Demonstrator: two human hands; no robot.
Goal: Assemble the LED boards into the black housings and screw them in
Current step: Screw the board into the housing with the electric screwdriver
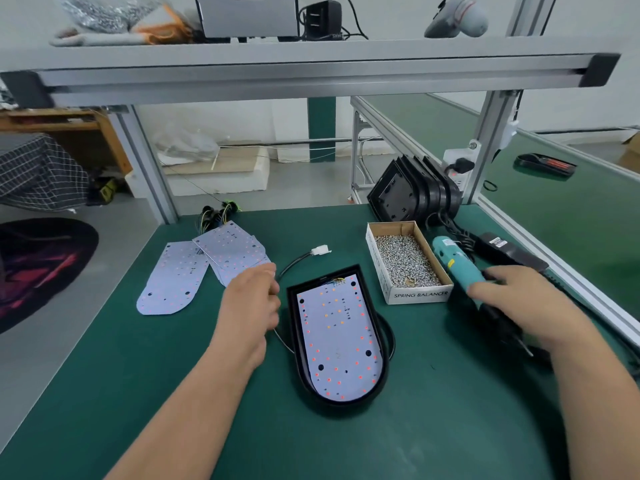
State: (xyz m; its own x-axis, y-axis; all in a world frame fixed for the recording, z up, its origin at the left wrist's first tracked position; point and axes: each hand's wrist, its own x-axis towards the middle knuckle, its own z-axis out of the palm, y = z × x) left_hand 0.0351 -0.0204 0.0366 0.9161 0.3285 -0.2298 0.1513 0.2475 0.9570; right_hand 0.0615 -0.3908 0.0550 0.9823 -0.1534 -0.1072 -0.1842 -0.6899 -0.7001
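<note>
A black housing (293,327) lies at the middle of the green mat with a white LED board (339,344) seated inside it. Its cable ends in a white connector (320,251) behind it. My left hand (251,306) hovers just left of the housing with its back to me and fingers curled; what they hold, if anything, is hidden. To the right, my right hand (512,299) grips a teal electric screwdriver (453,263) lying low over the mat, black tip pointing toward me.
A cardboard box of screws (405,263) stands between the housing and the screwdriver. Several loose LED boards (194,271) lie at the left. A stack of black housings (412,192) leans at the back right, with a black power adapter (509,252) near it.
</note>
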